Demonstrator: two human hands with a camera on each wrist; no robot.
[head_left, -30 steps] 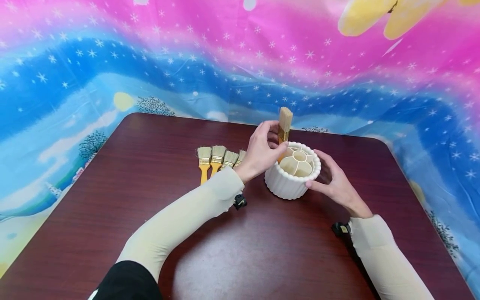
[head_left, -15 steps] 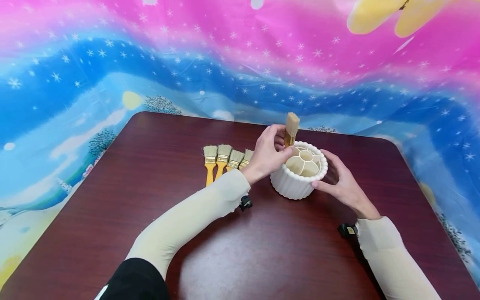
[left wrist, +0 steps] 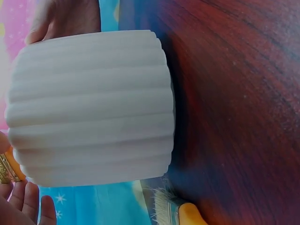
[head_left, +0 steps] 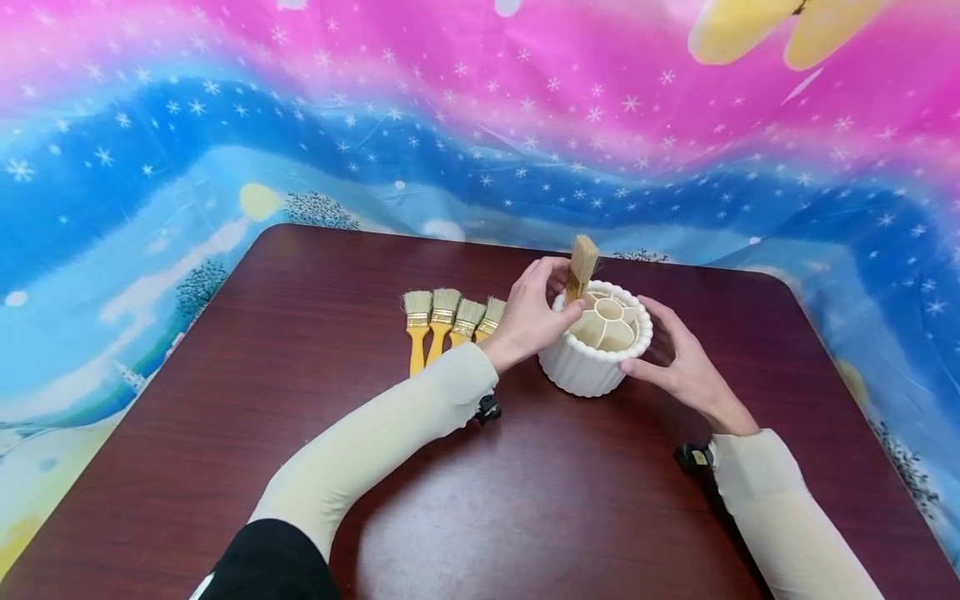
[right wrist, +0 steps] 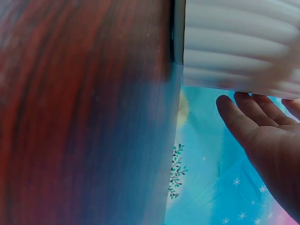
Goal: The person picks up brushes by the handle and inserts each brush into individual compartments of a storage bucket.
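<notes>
In the head view, my left hand (head_left: 531,312) pinches a paintbrush (head_left: 581,267) with bristles up. Its handle end is hidden behind my fingers and the rim of a white ribbed brush holder (head_left: 581,367). Wavy dividers split the holder's inside into petal-like compartments around a round middle one. My right hand (head_left: 684,367) touches the holder's right side, thumb near the front rim and fingers farther back. Those right fingers (right wrist: 229,110) look fairly straight in the right wrist view. The left wrist view shows the holder's ribbed wall (left wrist: 93,108) and the held brush's metal band at the left edge.
Several paintbrushes with yellow handles (head_left: 417,346) lie left of the holder, bristles pointing away, partly behind my left forearm. The dark red-brown table (head_left: 315,317) ends at a colourful backdrop cloth (head_left: 420,125). Black cameras sit at both wrists.
The held paintbrush has sunk lower at the holder's left side, and my left hand came down with it. My right hand stays at the holder. The head view shifted slightly.
</notes>
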